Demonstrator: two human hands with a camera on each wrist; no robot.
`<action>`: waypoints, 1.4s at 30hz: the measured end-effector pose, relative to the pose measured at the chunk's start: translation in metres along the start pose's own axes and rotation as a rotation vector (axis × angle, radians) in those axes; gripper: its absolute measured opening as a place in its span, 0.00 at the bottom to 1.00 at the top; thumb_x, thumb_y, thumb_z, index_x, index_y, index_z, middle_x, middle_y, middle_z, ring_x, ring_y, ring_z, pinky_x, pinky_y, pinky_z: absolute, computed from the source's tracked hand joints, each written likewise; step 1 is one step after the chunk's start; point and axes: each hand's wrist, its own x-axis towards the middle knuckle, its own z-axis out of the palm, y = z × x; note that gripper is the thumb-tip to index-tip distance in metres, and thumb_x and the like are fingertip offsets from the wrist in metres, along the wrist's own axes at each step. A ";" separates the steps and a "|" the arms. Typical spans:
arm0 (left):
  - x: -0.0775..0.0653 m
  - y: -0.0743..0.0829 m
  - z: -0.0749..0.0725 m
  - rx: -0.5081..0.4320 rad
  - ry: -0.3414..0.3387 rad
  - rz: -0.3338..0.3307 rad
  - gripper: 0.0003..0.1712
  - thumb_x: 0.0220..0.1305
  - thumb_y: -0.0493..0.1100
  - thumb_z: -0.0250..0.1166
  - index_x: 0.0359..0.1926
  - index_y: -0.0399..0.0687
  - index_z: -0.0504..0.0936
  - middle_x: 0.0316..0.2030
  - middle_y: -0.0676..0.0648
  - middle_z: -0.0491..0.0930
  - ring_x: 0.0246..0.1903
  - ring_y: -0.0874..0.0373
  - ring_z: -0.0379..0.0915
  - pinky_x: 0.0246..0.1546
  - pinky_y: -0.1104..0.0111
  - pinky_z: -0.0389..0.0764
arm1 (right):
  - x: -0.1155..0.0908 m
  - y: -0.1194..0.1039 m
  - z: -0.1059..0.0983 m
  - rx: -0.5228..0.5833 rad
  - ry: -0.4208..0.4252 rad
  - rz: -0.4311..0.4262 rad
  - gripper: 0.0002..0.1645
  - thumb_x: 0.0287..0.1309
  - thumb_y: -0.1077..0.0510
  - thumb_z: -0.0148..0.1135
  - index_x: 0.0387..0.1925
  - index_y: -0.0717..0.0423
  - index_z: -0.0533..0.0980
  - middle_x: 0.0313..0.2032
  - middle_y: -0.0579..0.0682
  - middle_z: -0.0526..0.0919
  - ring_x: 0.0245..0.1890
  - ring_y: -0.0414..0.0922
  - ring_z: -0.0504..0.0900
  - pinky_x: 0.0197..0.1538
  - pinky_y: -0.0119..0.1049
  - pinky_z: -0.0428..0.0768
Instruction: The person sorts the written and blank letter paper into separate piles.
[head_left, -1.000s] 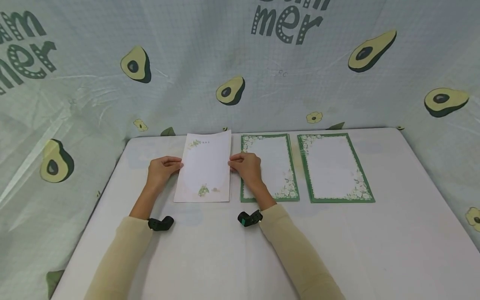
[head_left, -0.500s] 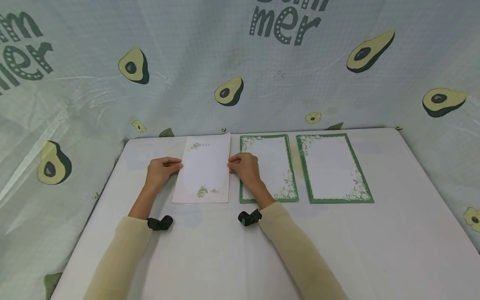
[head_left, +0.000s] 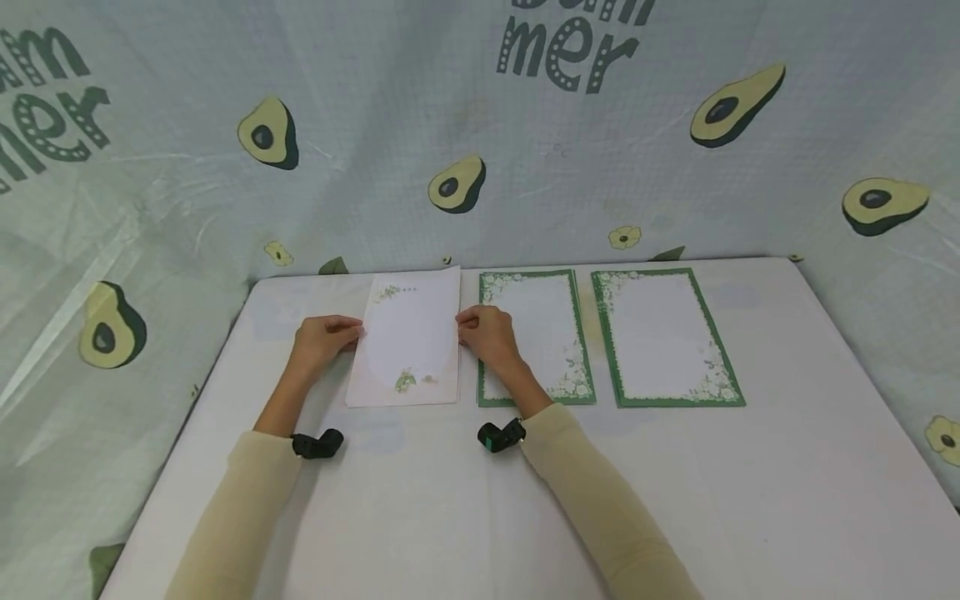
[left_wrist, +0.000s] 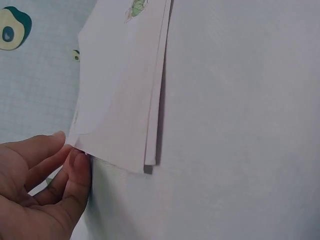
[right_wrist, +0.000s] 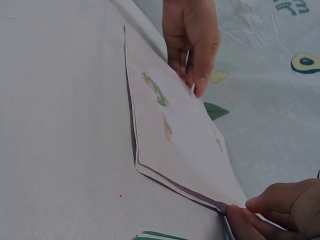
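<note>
A small stack of pale pink paper sheets [head_left: 408, 342] with printed leaf sprigs lies at the left on the white table. The left hand [head_left: 324, 340] pinches its left edge between thumb and fingers. At the opposite edge, the right hand [head_left: 487, 335] pinches the paper the same way. In the left wrist view, the sheets [left_wrist: 120, 100] show slightly offset edges, with the left hand [left_wrist: 45, 185] at one side. Seen from the right wrist, the stack [right_wrist: 175, 130] has a gap between its layers near the right hand [right_wrist: 280, 210].
Two stacks of green-bordered floral paper lie to the right: a middle one [head_left: 536, 333], partly covered by the right hand, and a farther one [head_left: 667, 337]. A cloth backdrop [head_left: 360, 125] with avocado prints rises behind the white table [head_left: 420, 517].
Both hands keep their pinch on the pink sheets. The top sheet's raised far right corner has sunk slightly, and its edges line up more closely with those below.
</note>
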 end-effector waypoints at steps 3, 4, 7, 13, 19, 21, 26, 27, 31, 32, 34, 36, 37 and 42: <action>0.000 0.002 0.000 0.015 -0.003 -0.021 0.21 0.76 0.45 0.61 0.58 0.32 0.81 0.51 0.34 0.83 0.38 0.59 0.83 0.39 0.77 0.84 | -0.002 -0.003 -0.001 -0.016 -0.014 -0.013 0.11 0.65 0.67 0.65 0.48 0.64 0.84 0.42 0.56 0.88 0.44 0.49 0.87 0.44 0.35 0.87; 0.000 0.004 0.000 0.020 -0.003 -0.027 0.21 0.76 0.46 0.61 0.58 0.32 0.81 0.50 0.34 0.84 0.38 0.59 0.83 0.40 0.76 0.84 | -0.003 -0.004 -0.002 -0.021 -0.017 -0.013 0.12 0.64 0.67 0.65 0.49 0.64 0.83 0.43 0.56 0.88 0.45 0.49 0.86 0.45 0.36 0.87; -0.001 0.005 0.000 0.037 -0.016 -0.056 0.23 0.77 0.47 0.60 0.60 0.33 0.81 0.49 0.34 0.84 0.38 0.58 0.82 0.41 0.74 0.83 | -0.005 -0.005 -0.002 -0.028 -0.025 0.001 0.13 0.65 0.67 0.64 0.50 0.63 0.83 0.45 0.57 0.87 0.47 0.50 0.86 0.46 0.36 0.87; -0.004 0.005 0.000 0.058 -0.023 -0.088 0.24 0.77 0.48 0.58 0.60 0.32 0.80 0.50 0.35 0.84 0.40 0.56 0.84 0.47 0.67 0.85 | -0.007 -0.006 -0.001 -0.042 -0.037 0.012 0.14 0.66 0.65 0.62 0.52 0.63 0.82 0.47 0.56 0.86 0.49 0.50 0.85 0.47 0.37 0.87; -0.013 0.012 -0.006 0.099 -0.035 -0.032 0.22 0.77 0.45 0.58 0.61 0.32 0.79 0.52 0.32 0.82 0.44 0.47 0.85 0.44 0.66 0.86 | -0.013 -0.008 -0.012 -0.047 -0.068 -0.009 0.16 0.68 0.63 0.59 0.54 0.61 0.82 0.50 0.56 0.86 0.51 0.50 0.85 0.50 0.40 0.86; -0.018 0.016 -0.007 0.109 -0.038 0.016 0.22 0.76 0.43 0.58 0.62 0.31 0.78 0.53 0.31 0.82 0.45 0.44 0.84 0.41 0.68 0.85 | -0.015 -0.006 -0.020 -0.044 -0.080 -0.033 0.16 0.69 0.63 0.59 0.55 0.61 0.82 0.50 0.56 0.86 0.51 0.49 0.85 0.51 0.40 0.86; -0.029 0.030 -0.001 0.123 -0.054 0.112 0.20 0.74 0.39 0.59 0.61 0.31 0.78 0.52 0.31 0.82 0.47 0.40 0.83 0.39 0.69 0.84 | -0.023 0.007 -0.045 -0.032 -0.109 -0.083 0.15 0.72 0.60 0.59 0.55 0.61 0.82 0.50 0.55 0.86 0.52 0.49 0.85 0.51 0.41 0.86; -0.030 0.032 0.001 0.125 -0.059 0.121 0.20 0.74 0.39 0.59 0.61 0.32 0.78 0.52 0.32 0.82 0.47 0.40 0.83 0.39 0.69 0.84 | -0.026 0.010 -0.051 -0.033 -0.113 -0.087 0.15 0.72 0.60 0.59 0.55 0.60 0.81 0.51 0.55 0.86 0.52 0.49 0.85 0.51 0.41 0.86; -0.034 0.043 0.011 0.124 -0.078 0.163 0.19 0.75 0.38 0.60 0.60 0.32 0.79 0.52 0.33 0.83 0.48 0.41 0.84 0.40 0.64 0.86 | -0.035 0.024 -0.077 -0.064 -0.100 -0.107 0.14 0.71 0.60 0.61 0.54 0.60 0.82 0.49 0.54 0.87 0.51 0.50 0.85 0.50 0.43 0.86; -0.035 0.046 0.013 0.124 -0.081 0.179 0.18 0.75 0.38 0.60 0.60 0.33 0.79 0.51 0.33 0.83 0.48 0.41 0.83 0.41 0.63 0.86 | -0.037 0.027 -0.084 -0.078 -0.095 -0.112 0.14 0.71 0.60 0.61 0.53 0.60 0.83 0.49 0.54 0.88 0.50 0.50 0.86 0.50 0.44 0.86; -0.036 0.051 0.019 0.126 -0.080 0.214 0.18 0.74 0.37 0.60 0.59 0.33 0.80 0.51 0.34 0.83 0.49 0.41 0.83 0.43 0.59 0.86 | -0.041 0.035 -0.097 -0.106 -0.080 -0.119 0.14 0.71 0.60 0.59 0.52 0.61 0.83 0.48 0.54 0.88 0.49 0.50 0.86 0.49 0.44 0.86; -0.037 0.056 0.026 0.125 -0.081 0.254 0.17 0.74 0.37 0.61 0.58 0.33 0.81 0.50 0.35 0.84 0.50 0.40 0.82 0.45 0.56 0.87 | -0.045 0.042 -0.112 -0.130 -0.068 -0.127 0.14 0.72 0.61 0.58 0.52 0.61 0.83 0.47 0.55 0.88 0.48 0.51 0.87 0.48 0.45 0.86; -0.038 0.058 0.030 0.125 -0.083 0.275 0.16 0.73 0.36 0.61 0.58 0.34 0.81 0.50 0.35 0.84 0.50 0.40 0.82 0.46 0.54 0.87 | -0.047 0.045 -0.120 -0.144 -0.061 -0.131 0.14 0.72 0.62 0.57 0.52 0.62 0.83 0.47 0.55 0.88 0.48 0.51 0.87 0.47 0.45 0.87; -0.044 0.069 0.050 0.106 -0.127 0.353 0.15 0.72 0.36 0.63 0.56 0.35 0.83 0.50 0.37 0.85 0.49 0.41 0.83 0.49 0.52 0.86 | -0.052 0.059 -0.155 -0.201 -0.029 -0.122 0.15 0.73 0.62 0.56 0.53 0.63 0.82 0.48 0.59 0.87 0.49 0.55 0.86 0.46 0.48 0.86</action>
